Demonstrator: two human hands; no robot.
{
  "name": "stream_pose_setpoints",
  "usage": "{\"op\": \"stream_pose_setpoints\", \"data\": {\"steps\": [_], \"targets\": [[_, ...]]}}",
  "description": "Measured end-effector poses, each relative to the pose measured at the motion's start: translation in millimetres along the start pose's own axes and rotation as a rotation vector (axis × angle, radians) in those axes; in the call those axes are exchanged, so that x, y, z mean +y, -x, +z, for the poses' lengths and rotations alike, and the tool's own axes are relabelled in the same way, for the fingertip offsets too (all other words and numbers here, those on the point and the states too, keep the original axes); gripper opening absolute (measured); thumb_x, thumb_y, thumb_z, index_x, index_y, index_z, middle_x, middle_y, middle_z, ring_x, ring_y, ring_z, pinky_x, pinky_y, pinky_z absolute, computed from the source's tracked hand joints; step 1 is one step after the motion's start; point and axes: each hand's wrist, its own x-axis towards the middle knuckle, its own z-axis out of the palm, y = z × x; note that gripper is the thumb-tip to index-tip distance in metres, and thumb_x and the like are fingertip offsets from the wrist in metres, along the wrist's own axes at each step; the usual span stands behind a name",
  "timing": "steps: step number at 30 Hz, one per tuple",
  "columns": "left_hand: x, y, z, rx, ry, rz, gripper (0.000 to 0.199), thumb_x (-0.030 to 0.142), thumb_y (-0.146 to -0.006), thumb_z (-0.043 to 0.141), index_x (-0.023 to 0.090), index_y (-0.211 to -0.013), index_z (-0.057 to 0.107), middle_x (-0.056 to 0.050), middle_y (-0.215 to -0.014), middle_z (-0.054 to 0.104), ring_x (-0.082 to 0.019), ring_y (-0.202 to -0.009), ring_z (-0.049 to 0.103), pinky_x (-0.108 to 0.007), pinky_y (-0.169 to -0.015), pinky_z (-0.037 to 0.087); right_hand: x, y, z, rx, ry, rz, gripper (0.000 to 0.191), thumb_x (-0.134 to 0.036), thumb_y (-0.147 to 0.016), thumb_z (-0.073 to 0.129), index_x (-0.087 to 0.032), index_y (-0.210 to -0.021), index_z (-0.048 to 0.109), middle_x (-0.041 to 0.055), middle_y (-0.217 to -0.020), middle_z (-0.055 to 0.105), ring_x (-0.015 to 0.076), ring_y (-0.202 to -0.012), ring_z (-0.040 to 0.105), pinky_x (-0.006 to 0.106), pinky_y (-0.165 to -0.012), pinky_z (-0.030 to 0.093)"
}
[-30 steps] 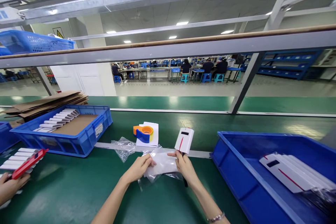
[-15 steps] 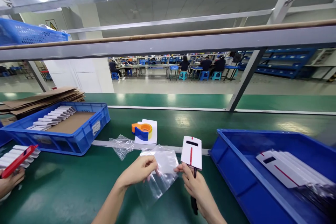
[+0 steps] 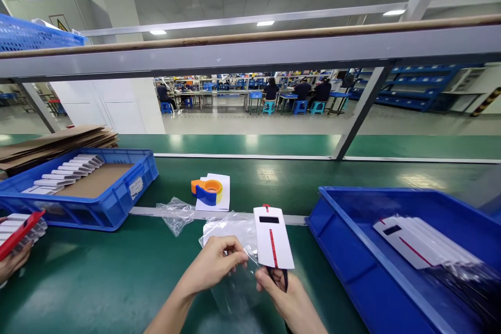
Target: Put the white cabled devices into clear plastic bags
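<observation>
My left hand [image 3: 213, 266] is closed in a pinch on the edge of a clear plastic bag [image 3: 237, 292], which hangs over the green table. To its right, my right hand [image 3: 287, 295] grips the lower end of a flat white sleeve [image 3: 282, 240] with a black window and a red stripe. A black cord runs from the sleeve's bottom into my right fingers and down. The sleeve stands tilted up, its printed face towards me. My right thumb is close to the bag; whether it touches it I cannot tell. Behind the bag lies more clear plastic over something white.
An orange and blue tape dispenser [image 3: 209, 191] rests on white paper, beside crumpled clear film [image 3: 176, 214]. A blue bin [image 3: 352, 250] at right holds similar bagged sleeves [image 3: 426, 242]. At left are a blue crate [image 3: 113, 214] of white sleeves, cardboard sheets [image 3: 58, 143] and another person's hand [image 3: 15, 263].
The white sleeve has come slightly left and nearer to me, close against the bag. My hands have drawn closer together. The whole view has shifted a little.
</observation>
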Motion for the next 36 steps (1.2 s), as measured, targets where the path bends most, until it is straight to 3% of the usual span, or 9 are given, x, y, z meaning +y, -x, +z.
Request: {"op": "stream_pose_setpoints", "data": {"steps": [6,11,15,17,24,31,36], "targets": [[-2.0,0.6,0.6,-0.045,0.045,-0.014,0.029,0.041,-0.090,0.061,0.016,-0.078,0.065,-0.003,-0.075,0.069,-0.011,-0.054,0.051,-0.021,-0.048,0.040,-7.0,3.1,2.4,0.031,-0.086,-0.005,0.053,-0.073,-0.067,0.078,-0.021,-0.067,0.067,0.0023,-0.068,0.066,0.0247,-0.073,0.062,0.035,-0.076,0.052],[2.8,3.0,-2.4,-0.026,-0.048,-0.020,0.025,0.038,-0.092,0.058,0.017,-0.079,0.065,-0.003,-0.080,0.070,-0.014,-0.060,0.054,-0.024,-0.055,0.042,-4.5,1.9,1.6,0.022,-0.060,-0.012,0.044,-0.063,-0.071,0.079,-0.021,-0.068,0.067,0.0013,-0.070,0.065,0.0237,-0.075,0.062,0.033,-0.076,0.051],[4.4,6.7,8.6,0.288,-0.315,0.116,0.012,0.033,-0.088,0.065,0.022,-0.089,0.061,-0.003,-0.092,0.066,-0.021,-0.085,0.057,-0.031,-0.076,0.045,6.4,-4.8,-3.7,0.093,-0.006,-0.080,0.042,-0.061,-0.072,0.078,-0.021,-0.069,0.066,0.0002,-0.068,0.063,0.0213,-0.069,0.059,0.030,-0.066,0.049],[3.9,8.4,17.9,0.368,-0.400,0.190,0.015,0.034,-0.090,0.065,0.023,-0.085,0.056,-0.004,-0.091,0.063,-0.023,-0.087,0.055,-0.033,-0.078,0.043,15.8,-9.6,-6.3,0.111,-0.006,-0.090,0.043,-0.061,-0.073,0.078,-0.021,-0.071,0.065,0.0000,-0.068,0.063,0.0207,-0.068,0.058,0.030,-0.065,0.048],[-0.3,7.0,37.2,0.200,-0.269,0.125,0.015,0.026,-0.090,0.059,0.022,-0.076,0.055,-0.003,-0.082,0.062,-0.020,-0.080,0.056,-0.030,-0.071,0.041,36.5,-11.7,-4.3,0.031,0.015,-0.094,0.048,-0.064,-0.076,0.076,-0.017,-0.080,0.069,0.0072,-0.077,0.071,0.0250,-0.076,0.063,0.035,-0.071,0.052],[8.6,12.0,24.1,0.061,-0.220,0.123,0.018,0.026,-0.093,0.057,0.021,-0.077,0.059,-0.002,-0.085,0.064,-0.019,-0.080,0.057,-0.028,-0.072,0.042,6.3,-5.6,-10.7,-0.108,-0.014,-0.022,0.044,-0.063,-0.078,0.075,-0.020,-0.076,0.066,0.0017,-0.076,0.066,0.0223,-0.076,0.062,0.031,-0.072,0.050],[18.4,19.9,10.6,0.049,-0.332,0.125,0.016,0.024,-0.095,0.055,0.022,-0.079,0.058,-0.001,-0.085,0.062,-0.019,-0.082,0.056,-0.028,-0.074,0.042,18.9,-18.6,-21.3,-0.035,-0.034,0.011,0.050,-0.069,-0.073,0.076,-0.021,-0.074,0.063,0.0013,-0.073,0.063,0.0205,-0.073,0.058,0.028,-0.062,0.044]]}}
